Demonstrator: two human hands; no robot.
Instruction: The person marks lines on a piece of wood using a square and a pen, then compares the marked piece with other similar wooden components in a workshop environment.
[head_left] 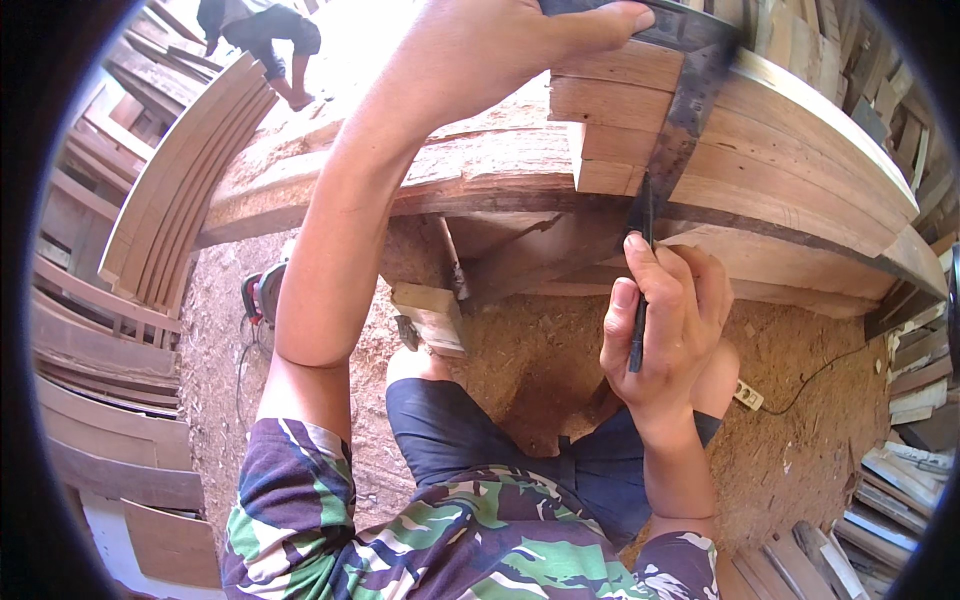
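Note:
A stack of long wooden boards [800, 165] lies side by side on a thick timber bench [470, 165], their near-left ends stepped. Across them lies a dark metal carpenter's square [692, 110], its blade running toward me. My left hand [500, 55] grips the square's thicker arm at the far edge, thumb along the top; its other fingers are mostly hidden. In my right hand [672, 300] is a slim dark pencil [638, 335], pinched between thumb and fingers. The pencil's tip meets the nearest board right beside the blade's edge.
A small wood block [428, 312] sits by my left knee. A red and dark power tool [262, 295] lies on the dusty floor, and a power strip [747, 394] with its cord lies right. Curved planks [185, 180] stack left; another person [270, 40] stands far left.

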